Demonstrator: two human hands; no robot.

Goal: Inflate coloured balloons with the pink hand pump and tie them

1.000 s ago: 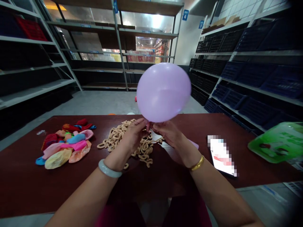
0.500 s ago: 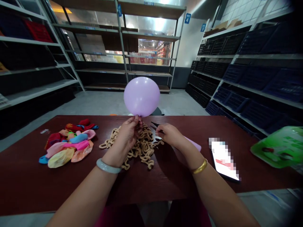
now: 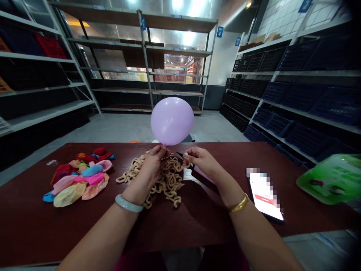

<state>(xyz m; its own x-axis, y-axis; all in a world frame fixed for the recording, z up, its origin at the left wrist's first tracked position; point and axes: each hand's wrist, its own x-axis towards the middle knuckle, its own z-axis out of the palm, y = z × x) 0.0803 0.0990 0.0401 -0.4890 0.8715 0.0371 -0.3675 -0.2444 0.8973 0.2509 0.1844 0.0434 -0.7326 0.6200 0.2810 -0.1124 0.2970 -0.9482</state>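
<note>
Head view: the left hand (image 3: 152,165) pinches the neck of an inflated, rounded lavender balloon (image 3: 172,120), which stands upright above the dark red-brown wooden table (image 3: 93,235). The right hand (image 3: 205,161), just beside it, has thumb and fingers closed on a slim dark pointed tool (image 3: 179,154); a beige loop touches the fingertips, though I cannot tell whether it is gripped too. Beneath both hands spreads a heap of beige, ring-like loops (image 3: 169,182). A flat lavender object (image 3: 203,172) lies partly hidden by the right wrist. Left of the heap is a pile of limp multicoloured balloons (image 3: 84,177); on the right lie a black-edged phone (image 3: 265,194) and a shiny green plastic pouch (image 3: 332,180), contents unseen. Farther out, metal racks hold dark blue plastic crates (image 3: 335,103), black plastic crates (image 3: 259,60) and a red plastic crate (image 3: 53,46); their insides are hidden.
</note>
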